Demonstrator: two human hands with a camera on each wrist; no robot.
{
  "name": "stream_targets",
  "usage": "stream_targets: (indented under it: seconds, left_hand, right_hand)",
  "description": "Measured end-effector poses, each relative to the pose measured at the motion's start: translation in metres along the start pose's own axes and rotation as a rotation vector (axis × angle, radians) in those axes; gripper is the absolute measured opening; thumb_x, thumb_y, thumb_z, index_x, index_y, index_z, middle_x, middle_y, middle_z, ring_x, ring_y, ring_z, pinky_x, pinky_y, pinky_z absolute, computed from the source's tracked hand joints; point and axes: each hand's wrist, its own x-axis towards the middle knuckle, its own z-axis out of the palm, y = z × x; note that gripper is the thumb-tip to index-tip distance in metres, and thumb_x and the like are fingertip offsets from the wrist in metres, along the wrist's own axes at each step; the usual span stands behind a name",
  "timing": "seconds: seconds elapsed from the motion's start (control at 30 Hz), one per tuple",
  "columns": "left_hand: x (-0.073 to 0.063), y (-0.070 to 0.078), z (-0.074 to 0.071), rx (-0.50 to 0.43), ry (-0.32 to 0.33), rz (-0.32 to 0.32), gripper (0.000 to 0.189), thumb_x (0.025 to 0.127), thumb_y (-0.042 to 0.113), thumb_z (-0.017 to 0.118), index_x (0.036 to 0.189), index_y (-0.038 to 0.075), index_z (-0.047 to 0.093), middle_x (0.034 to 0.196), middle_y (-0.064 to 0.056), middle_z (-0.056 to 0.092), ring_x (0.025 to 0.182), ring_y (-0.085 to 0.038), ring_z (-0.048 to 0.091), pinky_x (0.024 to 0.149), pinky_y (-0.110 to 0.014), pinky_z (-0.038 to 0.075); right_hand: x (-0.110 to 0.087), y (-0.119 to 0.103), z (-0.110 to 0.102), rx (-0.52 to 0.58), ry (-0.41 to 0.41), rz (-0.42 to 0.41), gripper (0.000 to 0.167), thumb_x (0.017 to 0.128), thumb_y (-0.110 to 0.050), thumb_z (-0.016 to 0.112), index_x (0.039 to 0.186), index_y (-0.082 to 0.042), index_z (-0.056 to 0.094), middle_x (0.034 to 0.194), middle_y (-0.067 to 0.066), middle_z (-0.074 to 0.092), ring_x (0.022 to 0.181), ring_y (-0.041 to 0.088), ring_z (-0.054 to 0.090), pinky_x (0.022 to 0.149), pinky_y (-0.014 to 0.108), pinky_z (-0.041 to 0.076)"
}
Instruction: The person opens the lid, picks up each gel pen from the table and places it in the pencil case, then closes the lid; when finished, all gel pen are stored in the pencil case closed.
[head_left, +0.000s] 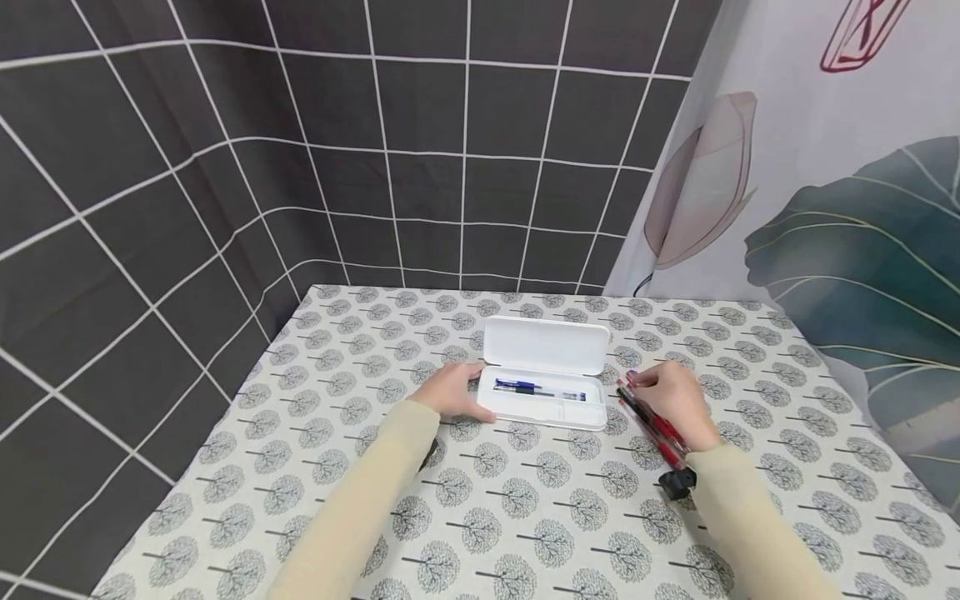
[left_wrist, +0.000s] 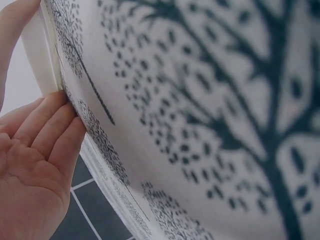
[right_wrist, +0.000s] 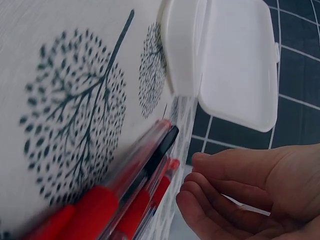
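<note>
A white pencil case (head_left: 543,419) lies with its lid (head_left: 546,346) raised and tipped back. Inside it rest a blue pen (head_left: 517,385) and another dark-tipped clear pen (head_left: 513,390). My left hand (head_left: 450,392) holds the case's left end, thumb at the front corner and fingers at the back. In the left wrist view its fingertips (left_wrist: 62,105) meet the case edge. My right hand (head_left: 675,400) is just beside several red and black pens (head_left: 651,421), right of the case. In the right wrist view, its fingers bend loosely next to the pen ends, with nothing visible between them.
A patterned tablecloth (head_left: 480,517) with tree prints covers the table. A dark gridded curtain (head_left: 420,183) hangs behind and to the left; a floral curtain (head_left: 810,250) hangs at the right. A small black device (head_left: 677,483) is by the right wrist.
</note>
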Motion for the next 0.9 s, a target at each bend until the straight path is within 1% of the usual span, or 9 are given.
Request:
stream_targets:
  seconds: [0.1,0.17,0.27,0.37,0.47,0.57,0.7,0.8,0.9]
  left_hand:
    - [0.0,0.0,0.0,-0.004,0.001,0.004,0.1,0.057,0.036,0.093,0.144,0.013,0.049,0.14,-0.004,0.058,0.125,-0.023,0.055,0.114,-0.042,0.037]
    - [0.0,0.001,-0.001,-0.003,0.001,0.003,0.1,0.057,0.036,0.093,0.144,0.014,0.049,0.14,-0.004,0.058,0.125,-0.023,0.055,0.114,-0.042,0.038]
    - [0.0,0.001,-0.001,-0.006,0.002,0.003,0.1,0.057,0.036,0.094,0.144,0.014,0.049,0.14,-0.004,0.058,0.123,-0.023,0.056,0.114,-0.043,0.038]
    - [-0.001,0.001,-0.001,-0.003,0.001,0.001,0.101,0.057,0.036,0.093,0.145,0.014,0.048,0.14,-0.004,0.058,0.125,-0.023,0.056,0.114,-0.043,0.038]
    - [-0.001,0.001,0.0,-0.001,-0.002,-0.002,0.102,0.057,0.037,0.093,0.145,0.013,0.047,0.142,-0.005,0.056,0.127,-0.025,0.054,0.114,-0.043,0.037]
    - [0.0,0.0,0.001,-0.002,-0.004,-0.003,0.103,0.057,0.037,0.093,0.145,0.012,0.047,0.142,-0.005,0.056,0.128,-0.025,0.053,0.114,-0.043,0.037]
    - [0.001,-0.001,0.002,-0.007,-0.004,0.002,0.103,0.056,0.037,0.094,0.145,0.012,0.047,0.142,-0.005,0.056,0.127,-0.024,0.054,0.114,-0.044,0.037]
    - [0.003,-0.003,0.002,-0.006,-0.003,0.004,0.104,0.056,0.038,0.093,0.145,0.012,0.047,0.142,-0.005,0.056,0.128,-0.024,0.053,0.114,-0.044,0.037]
    - [0.003,-0.003,0.002,-0.005,-0.004,0.008,0.104,0.056,0.039,0.093,0.145,0.012,0.047,0.142,-0.004,0.057,0.127,-0.024,0.054,0.114,-0.044,0.037]
  right_hand:
    - [0.0,0.006,-0.003,0.013,-0.003,-0.006,0.025,0.084,-0.009,0.065,0.104,0.003,0.073,0.097,0.02,0.073,0.075,0.021,0.064,0.063,0.027,0.049]
    - [0.0,0.009,-0.004,0.013,-0.007,-0.007,0.025,0.084,-0.008,0.064,0.103,0.005,0.072,0.095,0.02,0.073,0.071,0.021,0.064,0.061,0.028,0.05]
    - [0.001,0.012,-0.007,-0.02,0.003,-0.009,0.026,0.083,-0.006,0.064,0.104,0.007,0.072,0.096,0.023,0.072,0.075,0.025,0.065,0.063,0.033,0.051]
    - [0.0,0.015,-0.009,-0.047,0.001,0.01,0.028,0.083,-0.006,0.066,0.106,0.009,0.07,0.102,0.027,0.071,0.082,0.032,0.066,0.068,0.04,0.053]
    - [-0.001,0.019,-0.01,-0.067,-0.003,0.029,0.029,0.083,-0.005,0.067,0.107,0.01,0.069,0.106,0.028,0.069,0.085,0.036,0.066,0.071,0.045,0.054]
    - [-0.002,0.024,-0.011,-0.083,-0.006,0.031,0.028,0.083,-0.005,0.066,0.106,0.01,0.069,0.105,0.029,0.069,0.082,0.036,0.066,0.07,0.046,0.054]
    - [-0.002,0.031,-0.011,-0.092,-0.005,0.034,0.026,0.083,-0.004,0.064,0.103,0.01,0.07,0.104,0.03,0.069,0.081,0.035,0.065,0.066,0.042,0.053]
    - [-0.001,0.034,-0.012,-0.103,-0.013,0.045,0.024,0.082,-0.005,0.065,0.101,0.01,0.071,0.104,0.03,0.069,0.084,0.037,0.064,0.067,0.043,0.052]
    - [-0.001,0.034,-0.014,-0.11,-0.034,0.062,0.023,0.082,-0.006,0.067,0.099,0.008,0.072,0.103,0.028,0.069,0.087,0.038,0.063,0.07,0.046,0.051]
